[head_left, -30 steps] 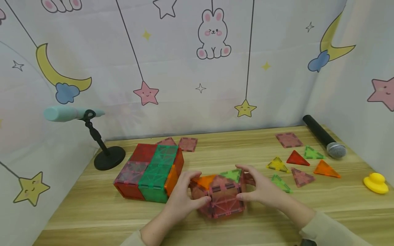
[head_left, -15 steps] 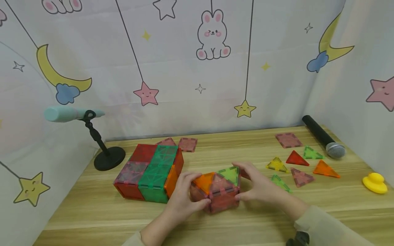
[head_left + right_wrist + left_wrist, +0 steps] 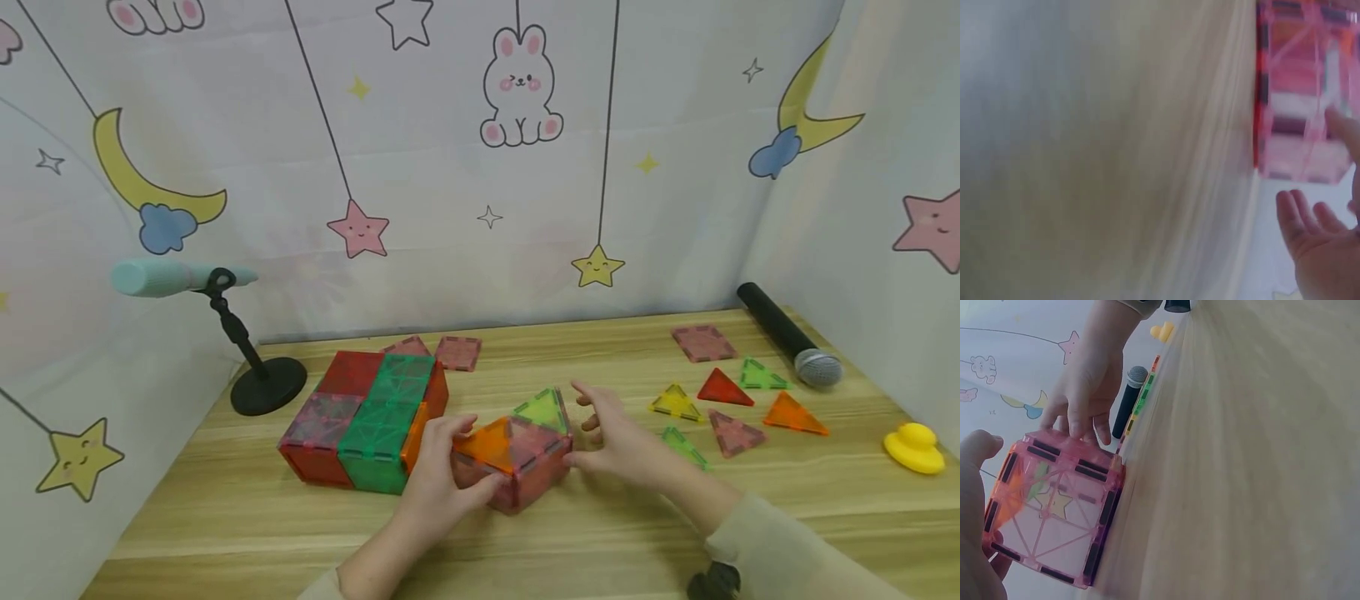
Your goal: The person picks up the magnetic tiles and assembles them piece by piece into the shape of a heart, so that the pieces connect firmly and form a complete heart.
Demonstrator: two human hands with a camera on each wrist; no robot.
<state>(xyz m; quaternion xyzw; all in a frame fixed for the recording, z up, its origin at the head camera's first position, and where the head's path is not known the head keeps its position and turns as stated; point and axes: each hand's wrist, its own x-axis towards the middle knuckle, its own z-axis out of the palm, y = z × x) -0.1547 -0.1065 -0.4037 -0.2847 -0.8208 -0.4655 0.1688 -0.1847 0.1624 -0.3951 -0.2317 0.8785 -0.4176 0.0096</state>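
Note:
A small box of see-through magnetic tiles (image 3: 536,442) stands on the table, with pink sides and orange, pink and light-green pieces on top. My left hand (image 3: 435,479) grips its left end, thumb at the front and fingers behind. My right hand (image 3: 622,446) is at its right end; the thumb is at the corner while the loosely bent fingers stand off from it. In the left wrist view, a pink square tile (image 3: 1046,512) forms the near side. The right wrist view is blurred, showing the right hand (image 3: 1325,256) with fingers spread beside the box.
Left of the small box stands a larger red and green tile box (image 3: 386,417). Several triangle tiles lie at the right, including a red triangle (image 3: 725,387). Farther out are a black microphone (image 3: 787,333), a yellow duck (image 3: 915,447) and a mint microphone on a stand (image 3: 266,385).
The small box has turned and shifted slightly left, so a corner faces me. My right hand's fingers have come away from its far side. The left hand keeps its grip.

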